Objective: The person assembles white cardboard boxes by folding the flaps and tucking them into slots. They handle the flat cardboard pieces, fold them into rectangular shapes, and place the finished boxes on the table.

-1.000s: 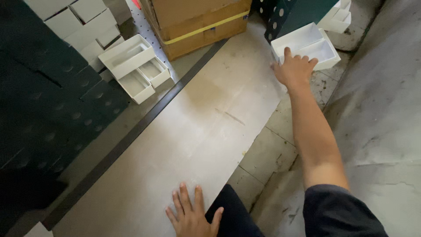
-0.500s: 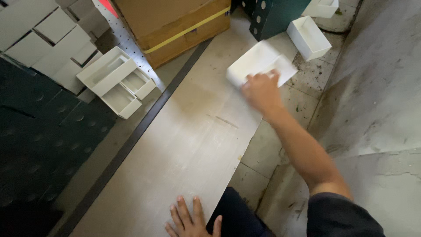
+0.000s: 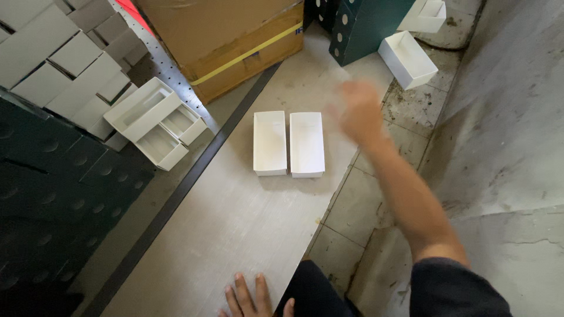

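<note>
Blur hid the right hand [image 3: 359,111], so its grip could not be told; it hovered beside two white trays [image 3: 289,144]. Left hand [image 3: 249,296] lay flat, released, on the board [image 3: 235,223]

A brown carton [image 3: 235,41] with a yellow strap is sitting far left. White trays [image 3: 154,121] are piling beside stacked boxes [image 3: 56,56]. A green dotted box [image 3: 367,26] is standing far right.

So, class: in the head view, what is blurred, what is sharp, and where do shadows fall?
Head view: the right hand is smeared by motion blur; the two white trays and the left hand are sharp; soft, even light with a faint shadow along the trays' near edges.
</note>
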